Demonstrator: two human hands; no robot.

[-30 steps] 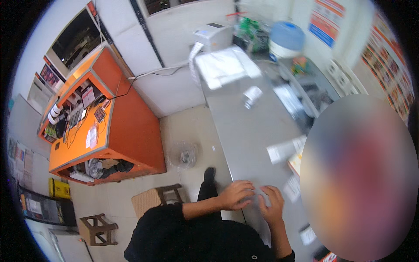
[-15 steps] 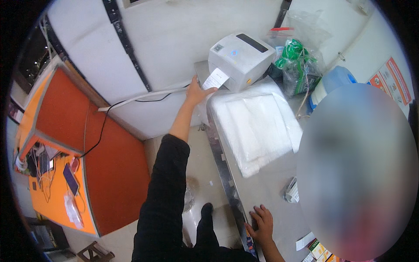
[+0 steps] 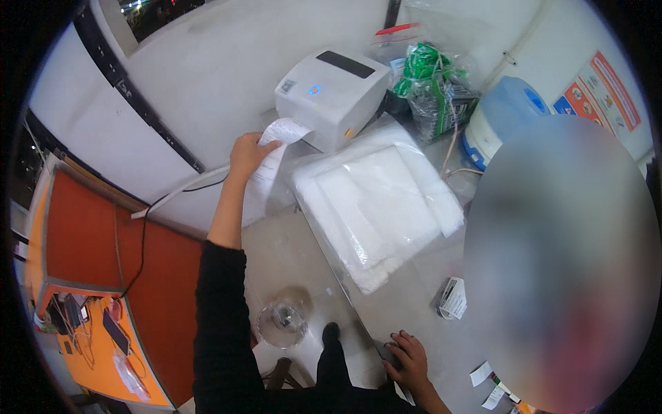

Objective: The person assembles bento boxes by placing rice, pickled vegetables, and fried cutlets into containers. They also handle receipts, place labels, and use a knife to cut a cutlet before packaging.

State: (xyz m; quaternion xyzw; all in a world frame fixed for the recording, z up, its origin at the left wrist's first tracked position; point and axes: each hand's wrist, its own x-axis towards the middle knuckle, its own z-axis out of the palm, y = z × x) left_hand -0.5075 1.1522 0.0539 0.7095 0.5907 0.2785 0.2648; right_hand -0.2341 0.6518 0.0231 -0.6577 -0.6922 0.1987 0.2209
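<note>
Paper slip (image 3: 276,148), white, curling, printed

White printer (image 3: 331,96), white paper strip (image 3: 272,152)

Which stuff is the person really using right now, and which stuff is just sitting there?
Being used:
left hand, holding the paper strip
white printer the strip comes out of

Just sitting there:
stack of white plastic bags
green bagged bundle
blue jug
small paper slips
right hand, resting on the grey counter
</note>
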